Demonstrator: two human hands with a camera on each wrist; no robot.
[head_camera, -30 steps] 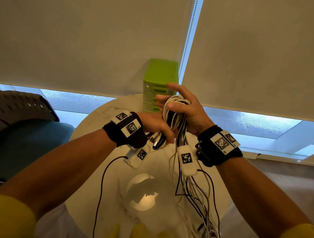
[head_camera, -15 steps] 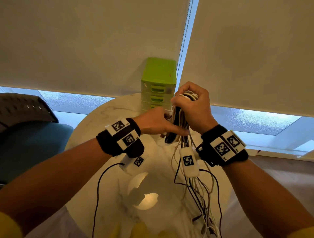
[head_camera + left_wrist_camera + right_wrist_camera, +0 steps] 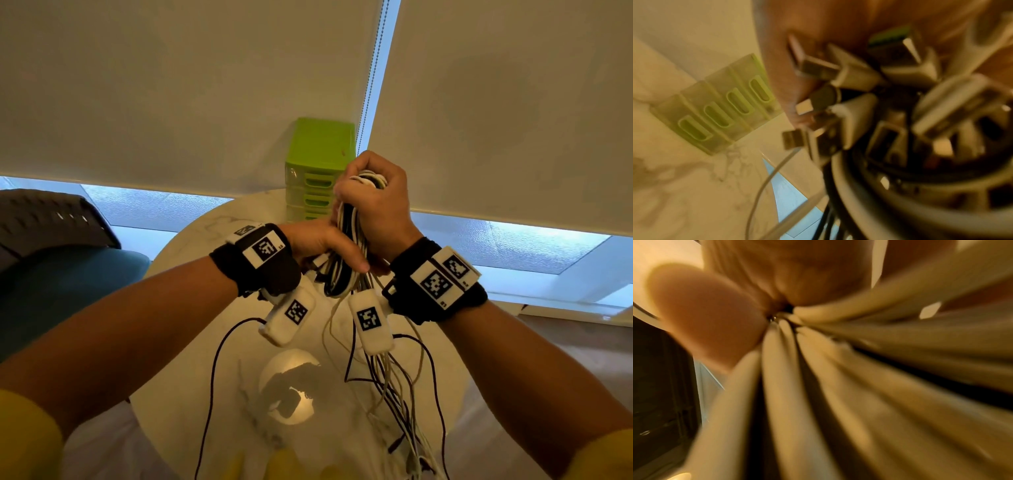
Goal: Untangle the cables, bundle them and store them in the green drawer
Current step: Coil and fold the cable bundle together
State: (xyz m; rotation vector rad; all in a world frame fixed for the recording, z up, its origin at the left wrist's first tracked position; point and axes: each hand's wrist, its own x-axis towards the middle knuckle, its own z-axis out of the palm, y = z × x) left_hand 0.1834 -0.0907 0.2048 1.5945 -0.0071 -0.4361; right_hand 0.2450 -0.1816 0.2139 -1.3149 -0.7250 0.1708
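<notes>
A bundle of white and black cables is held upright above the round marble table. My right hand is fisted round the bundle's looped top. My left hand grips its lower part, thumb lying across the strands. Loose cable ends trail down to the table's right side. The left wrist view shows several USB plugs bunched close to the lens. White cable strands fill the right wrist view beside my thumb. The green drawer unit stands behind my hands, all drawers closed.
Roller blinds cover the window behind the table, with a bead chain hanging between them. A dark chair with a teal seat stands to the left. A thin black wire runs from the left wrist camera down the table.
My right hand has closed from spread fingers into a fist round the bundle's top and lifted slightly. My left hand has shifted to grip the bundle lower down.
</notes>
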